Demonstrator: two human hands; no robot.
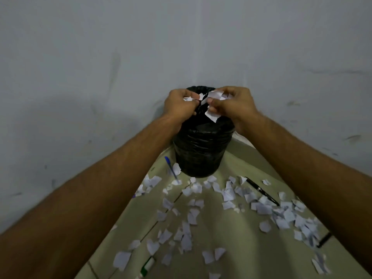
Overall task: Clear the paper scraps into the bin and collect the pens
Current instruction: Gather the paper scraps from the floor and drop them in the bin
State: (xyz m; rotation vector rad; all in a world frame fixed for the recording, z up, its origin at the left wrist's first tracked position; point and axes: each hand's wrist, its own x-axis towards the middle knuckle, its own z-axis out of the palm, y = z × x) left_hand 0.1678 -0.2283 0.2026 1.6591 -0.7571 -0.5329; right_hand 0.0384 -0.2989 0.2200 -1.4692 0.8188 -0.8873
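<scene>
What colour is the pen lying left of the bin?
The pen is blue, seen best in the head view.

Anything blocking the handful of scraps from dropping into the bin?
Nothing visible. The left hand and right hand hold the scraps right at the mouth of the bin, with no lid or object between.

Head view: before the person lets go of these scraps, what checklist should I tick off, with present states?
1. Left hand and right hand above the bin: ok.
2. Both hands grip the held scraps: ok.
3. Bin mouth open beneath them: cannot tell, the hands hide it.
4. Table free of loose scraps: not ok, many remain.
5. Blue pen, black pen and green marker collected: not ok, all lie on the table.
</scene>
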